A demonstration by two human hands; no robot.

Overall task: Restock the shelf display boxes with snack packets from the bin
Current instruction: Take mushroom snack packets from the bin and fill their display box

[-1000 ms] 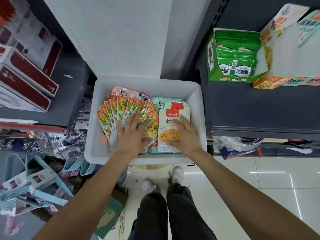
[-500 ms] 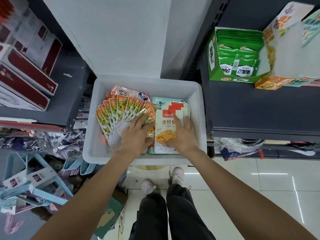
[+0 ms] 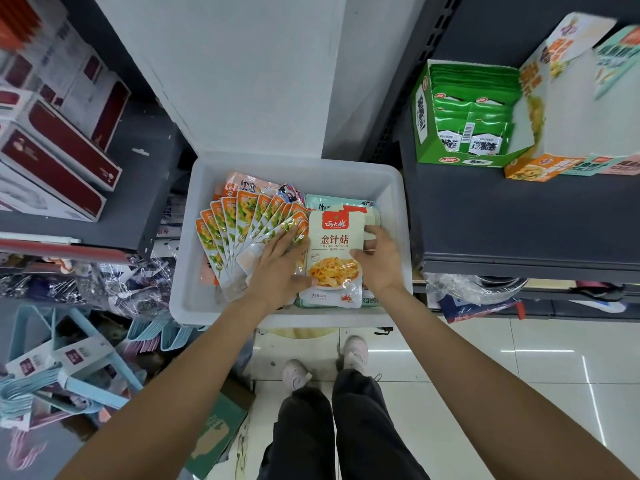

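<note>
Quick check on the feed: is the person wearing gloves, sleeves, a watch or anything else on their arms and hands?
Nothing visible. The left hand and right hand are bare, without gloves, rings or watch, and both forearms are uncovered as far as the frame shows. No sleeve edge comes into view.

Open-topped bin (image 3: 398, 202); bare shelf (image 3: 519, 220) before green display box (image 3: 429, 147).
</note>
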